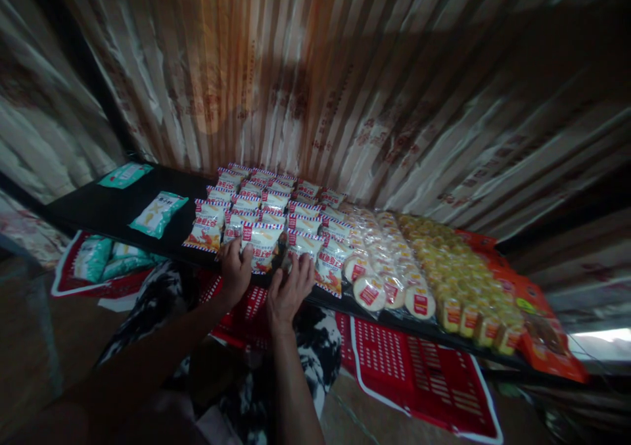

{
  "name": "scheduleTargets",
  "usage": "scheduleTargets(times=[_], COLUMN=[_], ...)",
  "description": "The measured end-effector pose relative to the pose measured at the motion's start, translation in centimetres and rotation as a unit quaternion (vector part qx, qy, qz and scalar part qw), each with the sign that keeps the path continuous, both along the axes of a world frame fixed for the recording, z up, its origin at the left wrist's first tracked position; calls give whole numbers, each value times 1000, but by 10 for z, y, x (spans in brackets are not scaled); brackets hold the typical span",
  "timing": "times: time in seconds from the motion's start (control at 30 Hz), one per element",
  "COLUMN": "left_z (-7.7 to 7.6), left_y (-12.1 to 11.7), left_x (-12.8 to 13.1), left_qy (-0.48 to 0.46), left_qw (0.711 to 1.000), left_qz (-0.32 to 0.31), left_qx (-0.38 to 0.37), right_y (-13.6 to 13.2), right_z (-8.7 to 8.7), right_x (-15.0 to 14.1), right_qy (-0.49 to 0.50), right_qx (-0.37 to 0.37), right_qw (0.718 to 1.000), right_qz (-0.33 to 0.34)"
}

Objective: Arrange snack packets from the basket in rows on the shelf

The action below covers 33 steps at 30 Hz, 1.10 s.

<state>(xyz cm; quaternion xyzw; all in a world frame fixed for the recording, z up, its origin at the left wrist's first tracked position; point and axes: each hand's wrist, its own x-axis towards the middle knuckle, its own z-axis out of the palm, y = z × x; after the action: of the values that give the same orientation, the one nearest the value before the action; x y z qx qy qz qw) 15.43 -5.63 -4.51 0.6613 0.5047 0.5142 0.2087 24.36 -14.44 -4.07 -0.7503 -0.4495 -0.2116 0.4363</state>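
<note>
Dim overall, softly blurred, with glare at far right.

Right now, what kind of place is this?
Probably a small shop or stall: matching snack packets stand in rows on a long black shelf, with red baskets below it.

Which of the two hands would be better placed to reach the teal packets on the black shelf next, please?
Probably the left hand: it is nearer the teal packets, and the right hand would have to reach past it along the black shelf.
</note>
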Motion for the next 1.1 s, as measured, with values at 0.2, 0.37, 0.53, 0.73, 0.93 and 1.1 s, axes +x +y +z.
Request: scheduleTargets(times=[0.2,0.37,0.53,0.73,0.93,1.1], left_z=[-2,-11,-14,-16,-14,-12], left_y=[1,2,2,2,-1,-3], left_x=[7,14,19,16,14,15], left_qy=[32,73,115,172,201,222], left_qw=[998,993,985,964,954,949], left_qz=[2,10,-3,-52,-90,-86], left_qx=[58,95,130,197,204,207], right_y=[3,4,4,6,7,6], right_z=[-5,-7,-11,-15,-19,-19], right_x=[8,8,11,14,16,18], right_qy=[-7,9,-7,-7,-2,-5], right_qx=[-9,-7,9,39,31,22], right_qw=[999,1000,1000,999,999,999], right_qz=[-34,-17,-5,-1,-21,-23])
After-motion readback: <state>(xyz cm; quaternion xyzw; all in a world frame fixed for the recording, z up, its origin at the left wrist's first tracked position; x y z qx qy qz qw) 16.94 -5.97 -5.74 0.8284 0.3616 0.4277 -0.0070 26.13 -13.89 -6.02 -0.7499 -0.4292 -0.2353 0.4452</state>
